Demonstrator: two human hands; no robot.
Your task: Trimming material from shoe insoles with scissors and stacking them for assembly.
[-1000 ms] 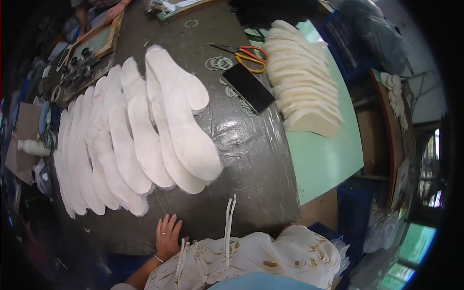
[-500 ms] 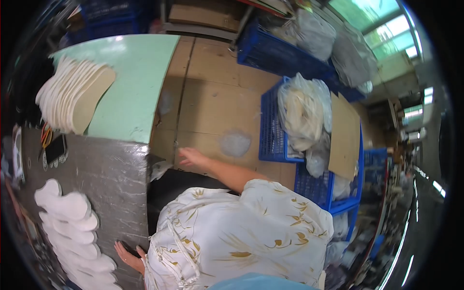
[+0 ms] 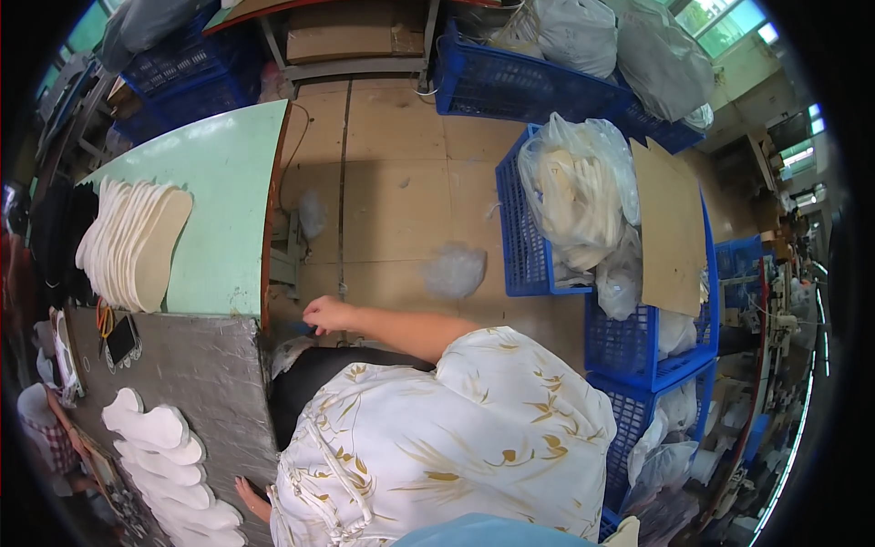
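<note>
My left hand (image 3: 253, 500) lies at the edge of the grey-covered tabletop (image 3: 214, 392), fingers stretched out, holding nothing. Beside it a row of overlapping white sole-shaped pieces (image 3: 164, 456) runs along the table. My right arm reaches across my lap. The right hand (image 3: 330, 314) hangs just off the table's edge with its fingers bent inward; whether anything is between them is hidden. Just below that hand is a crumpled clear plastic bag (image 3: 290, 354), next to my dark-clothed leg (image 3: 319, 374).
Cream sole-shaped pieces (image 3: 137, 244) stand stacked on the green tabletop (image 3: 223, 196). Orange-handled scissors (image 3: 106, 319) and a dark phone (image 3: 120, 341) lie near them. Blue crates (image 3: 526, 237) with bagged pieces (image 3: 583, 191) and a cardboard sheet (image 3: 670, 228) stand at right. Clear plastic (image 3: 456, 270) lies on the floor.
The view has turned, so the tables appear lower. My right hand's fingers, spread before, are now bent inward, and the hand sits nearer the table edge. The left hand stays on the table.
</note>
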